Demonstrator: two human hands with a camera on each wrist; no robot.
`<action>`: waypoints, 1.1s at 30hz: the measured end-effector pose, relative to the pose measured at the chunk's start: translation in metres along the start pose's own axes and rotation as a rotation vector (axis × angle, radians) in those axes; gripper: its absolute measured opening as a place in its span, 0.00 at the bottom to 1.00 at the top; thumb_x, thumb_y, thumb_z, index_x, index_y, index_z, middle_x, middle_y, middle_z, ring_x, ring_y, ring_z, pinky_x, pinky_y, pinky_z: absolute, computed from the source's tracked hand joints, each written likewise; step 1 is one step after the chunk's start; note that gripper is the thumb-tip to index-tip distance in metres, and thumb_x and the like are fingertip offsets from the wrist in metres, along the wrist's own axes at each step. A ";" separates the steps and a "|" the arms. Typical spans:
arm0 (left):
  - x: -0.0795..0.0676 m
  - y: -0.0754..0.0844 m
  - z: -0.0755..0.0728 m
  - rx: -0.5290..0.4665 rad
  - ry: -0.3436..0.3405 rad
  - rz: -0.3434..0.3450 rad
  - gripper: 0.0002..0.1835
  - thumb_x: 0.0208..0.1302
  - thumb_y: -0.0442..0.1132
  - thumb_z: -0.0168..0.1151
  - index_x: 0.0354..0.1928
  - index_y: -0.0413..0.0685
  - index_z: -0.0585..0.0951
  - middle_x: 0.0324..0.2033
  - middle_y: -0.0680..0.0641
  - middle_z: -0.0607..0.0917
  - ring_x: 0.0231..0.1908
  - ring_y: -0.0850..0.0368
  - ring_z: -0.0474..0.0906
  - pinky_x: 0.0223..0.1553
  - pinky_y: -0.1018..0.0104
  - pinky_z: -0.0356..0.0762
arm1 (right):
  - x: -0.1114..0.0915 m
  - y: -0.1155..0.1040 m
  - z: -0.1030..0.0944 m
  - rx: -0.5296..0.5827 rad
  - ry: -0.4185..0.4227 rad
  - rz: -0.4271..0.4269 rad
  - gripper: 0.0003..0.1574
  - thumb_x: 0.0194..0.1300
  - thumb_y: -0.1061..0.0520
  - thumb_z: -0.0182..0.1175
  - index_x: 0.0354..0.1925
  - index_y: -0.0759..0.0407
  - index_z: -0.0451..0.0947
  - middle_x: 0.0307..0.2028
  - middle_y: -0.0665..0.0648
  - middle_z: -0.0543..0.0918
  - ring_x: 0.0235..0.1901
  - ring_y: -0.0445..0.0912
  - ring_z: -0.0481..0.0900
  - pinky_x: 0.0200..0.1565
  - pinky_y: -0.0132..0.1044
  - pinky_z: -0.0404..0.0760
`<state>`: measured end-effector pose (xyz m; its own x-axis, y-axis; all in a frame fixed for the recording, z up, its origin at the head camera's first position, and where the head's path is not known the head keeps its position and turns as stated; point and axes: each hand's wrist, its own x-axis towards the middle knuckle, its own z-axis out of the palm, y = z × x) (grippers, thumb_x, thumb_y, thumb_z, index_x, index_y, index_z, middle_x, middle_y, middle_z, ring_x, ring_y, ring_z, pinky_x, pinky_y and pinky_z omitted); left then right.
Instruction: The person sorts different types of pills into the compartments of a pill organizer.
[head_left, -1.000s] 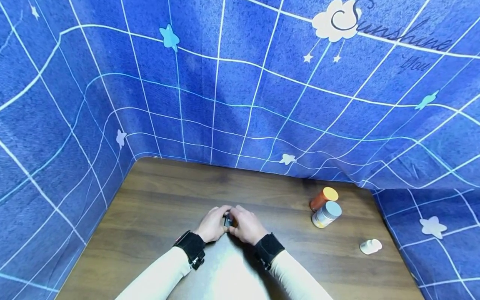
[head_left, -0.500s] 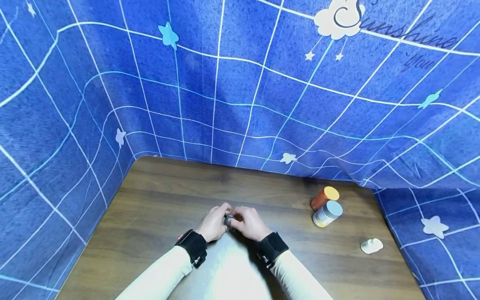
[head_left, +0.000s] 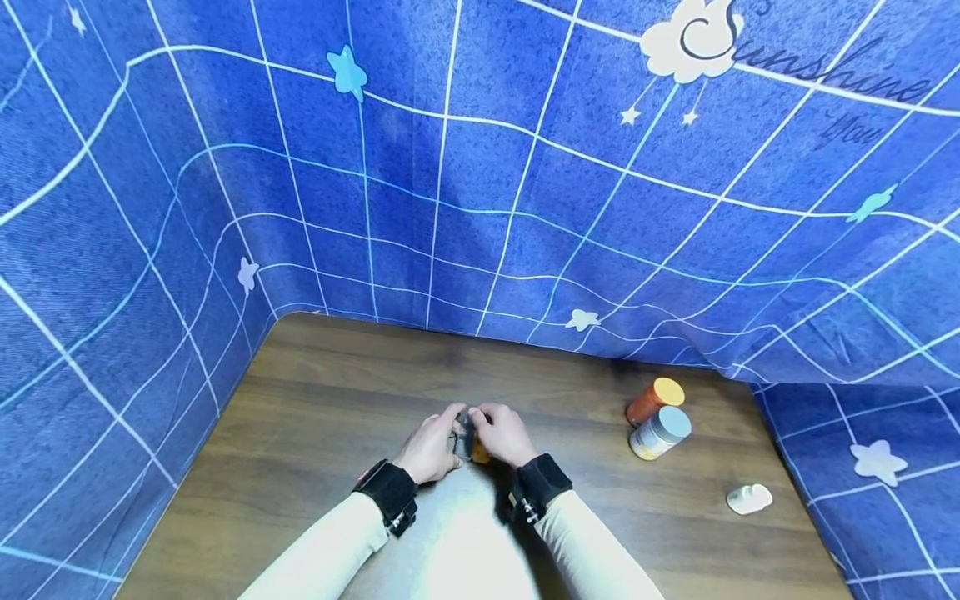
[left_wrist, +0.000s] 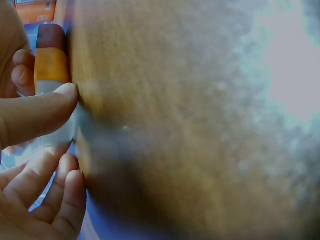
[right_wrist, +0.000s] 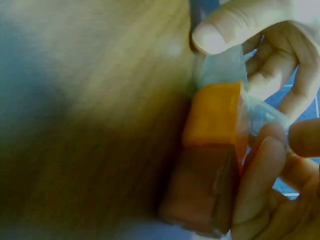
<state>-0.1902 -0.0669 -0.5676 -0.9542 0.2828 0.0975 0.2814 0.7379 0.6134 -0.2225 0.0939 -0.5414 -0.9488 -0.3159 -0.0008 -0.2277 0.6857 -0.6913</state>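
Observation:
A pill organizer with coloured sections (head_left: 480, 452) lies between the two hands at the middle of the table. My left hand (head_left: 430, 450) holds it at its left part, the thumb (left_wrist: 55, 107) on the near side and the fingers opposite. In the right wrist view the organizer's orange section (right_wrist: 212, 115) and brown end section (right_wrist: 200, 190) are uncovered by the hands. My right hand (head_left: 508, 435) is at its right part, thumb and finger pinching a clear flap (right_wrist: 267, 115) that stands out from the far side. The left hand hides the organizer's far-left part.
To the right stand an orange bottle with a yellow cap (head_left: 647, 406) and a white bottle with a grey lid (head_left: 654, 439). A small white bottle (head_left: 748, 499) lies nearer the right edge. A blue patterned curtain (head_left: 405, 208) hangs behind the wooden table (head_left: 337, 375).
My right hand has shifted slightly up and away, so the organizer's orange section shows in the head view. My left hand keeps its hold in nearly the same place.

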 end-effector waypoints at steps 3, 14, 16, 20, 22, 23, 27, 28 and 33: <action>0.001 0.000 0.000 -0.034 -0.018 -0.042 0.55 0.32 0.36 0.75 0.65 0.57 0.54 0.36 0.57 0.79 0.38 0.61 0.70 0.43 0.61 0.72 | 0.004 -0.002 -0.001 0.070 -0.041 0.091 0.21 0.65 0.47 0.47 0.21 0.54 0.75 0.12 0.52 0.73 0.12 0.45 0.71 0.14 0.38 0.73; -0.001 0.000 0.001 -0.091 -0.028 -0.072 0.55 0.32 0.35 0.75 0.66 0.56 0.54 0.37 0.57 0.78 0.37 0.63 0.71 0.40 0.64 0.73 | 0.011 -0.002 -0.001 0.144 -0.076 0.230 0.24 0.63 0.47 0.50 0.16 0.59 0.76 0.07 0.50 0.70 0.08 0.47 0.72 0.09 0.37 0.74; -0.001 0.000 0.002 -0.098 -0.019 -0.069 0.55 0.32 0.35 0.74 0.66 0.56 0.54 0.37 0.57 0.78 0.37 0.63 0.71 0.40 0.64 0.73 | 0.011 -0.002 -0.001 0.145 -0.080 0.232 0.24 0.63 0.47 0.50 0.17 0.59 0.76 0.08 0.50 0.70 0.08 0.47 0.72 0.09 0.37 0.74; -0.002 0.000 0.003 -0.112 -0.004 -0.059 0.54 0.31 0.34 0.74 0.65 0.53 0.55 0.36 0.57 0.78 0.36 0.62 0.72 0.39 0.65 0.73 | 0.010 -0.003 -0.004 0.164 -0.084 0.245 0.22 0.63 0.48 0.51 0.19 0.59 0.77 0.10 0.55 0.73 0.10 0.49 0.73 0.11 0.39 0.75; -0.002 0.002 0.003 -0.129 0.001 -0.056 0.54 0.31 0.33 0.74 0.65 0.51 0.56 0.36 0.57 0.78 0.36 0.61 0.72 0.39 0.64 0.73 | 0.009 -0.004 -0.006 0.198 -0.083 0.249 0.18 0.62 0.48 0.52 0.24 0.58 0.77 0.15 0.58 0.77 0.12 0.50 0.74 0.13 0.41 0.77; -0.003 0.003 0.003 -0.137 0.003 -0.056 0.54 0.31 0.33 0.74 0.65 0.51 0.56 0.36 0.56 0.78 0.36 0.60 0.72 0.39 0.64 0.73 | 0.007 -0.005 -0.007 0.222 -0.079 0.243 0.17 0.62 0.48 0.52 0.27 0.59 0.78 0.18 0.61 0.78 0.13 0.52 0.75 0.14 0.42 0.78; -0.003 0.006 0.003 -0.154 -0.010 -0.056 0.55 0.29 0.32 0.74 0.65 0.50 0.56 0.37 0.54 0.76 0.37 0.59 0.72 0.40 0.62 0.73 | 0.000 -0.009 -0.015 0.292 -0.056 0.197 0.16 0.61 0.49 0.53 0.39 0.60 0.75 0.26 0.66 0.81 0.15 0.53 0.77 0.17 0.48 0.79; -0.003 0.006 0.003 -0.145 -0.017 -0.053 0.55 0.29 0.33 0.74 0.65 0.50 0.55 0.37 0.54 0.76 0.37 0.59 0.72 0.41 0.62 0.73 | -0.002 -0.010 -0.017 0.298 -0.048 0.177 0.17 0.62 0.49 0.52 0.41 0.61 0.74 0.26 0.67 0.81 0.15 0.53 0.77 0.18 0.49 0.79; -0.001 0.003 0.005 -0.097 -0.024 -0.010 0.59 0.27 0.35 0.76 0.66 0.48 0.51 0.38 0.52 0.74 0.38 0.59 0.69 0.42 0.61 0.72 | -0.015 -0.015 -0.035 0.262 -0.013 0.103 0.15 0.62 0.48 0.53 0.42 0.55 0.73 0.21 0.65 0.81 0.17 0.54 0.77 0.18 0.48 0.79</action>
<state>-0.1874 -0.0618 -0.5695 -0.9538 0.2914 0.0726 0.2596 0.6784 0.6873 -0.2128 0.1111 -0.5059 -0.9608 -0.2626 -0.0892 -0.0637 0.5221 -0.8505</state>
